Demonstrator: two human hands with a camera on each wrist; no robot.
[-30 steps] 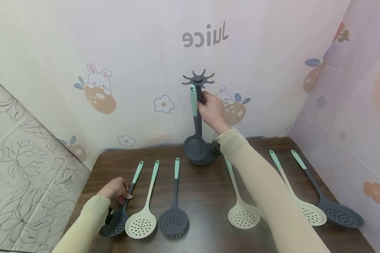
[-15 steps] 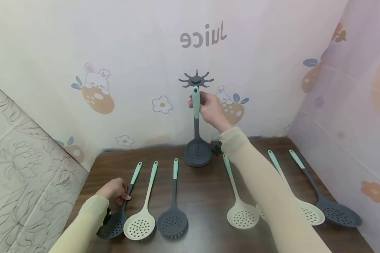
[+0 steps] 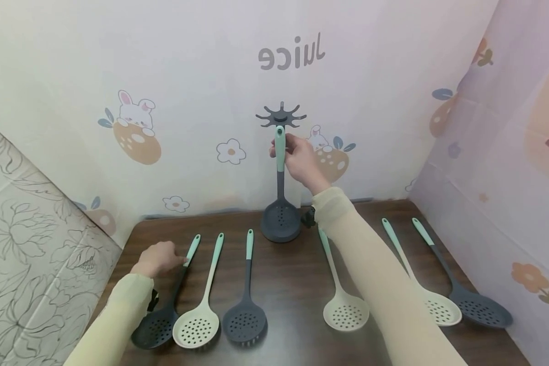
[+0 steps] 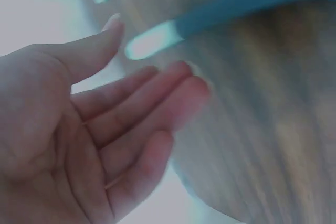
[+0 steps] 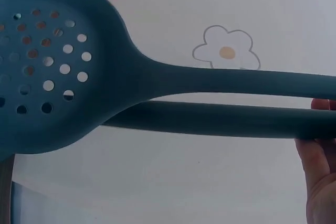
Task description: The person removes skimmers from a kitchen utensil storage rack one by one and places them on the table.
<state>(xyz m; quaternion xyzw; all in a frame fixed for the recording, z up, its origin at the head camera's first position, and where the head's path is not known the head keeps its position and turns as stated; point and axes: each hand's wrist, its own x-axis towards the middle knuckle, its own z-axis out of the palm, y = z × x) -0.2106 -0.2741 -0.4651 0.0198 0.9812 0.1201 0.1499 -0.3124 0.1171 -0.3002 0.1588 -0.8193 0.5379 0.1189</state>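
Note:
My right hand [image 3: 300, 157] holds the dark pole [image 5: 210, 119] of a utensil rack [image 3: 281, 117], just below its ring of hooks. From a hook at the front hangs a dark grey skimmer [image 3: 280, 218] with a mint handle, covering most of the pole in the head view. At the left of the table, my left hand [image 3: 159, 258] hovers by the mint handle of another dark grey skimmer [image 3: 153, 329]. The left wrist view has its fingers [image 4: 152, 103] loosely bent and holding nothing, with a skimmer handle [image 4: 155, 40] just beyond the thumb.
Beside the left skimmer lie a cream skimmer [image 3: 195, 328] and a dark grey one [image 3: 244, 321]. To the right are cream skimmers [image 3: 346, 310] [image 3: 443, 308], partly behind my right sleeve, and a dark grey one [image 3: 482, 308]. A printed cloth wall [image 3: 187, 127] backs the brown table [image 3: 293, 284].
The hanging skimmer has swung from the pole's left to its front. My left hand has left the stem of the left skimmer and moved up toward its handle.

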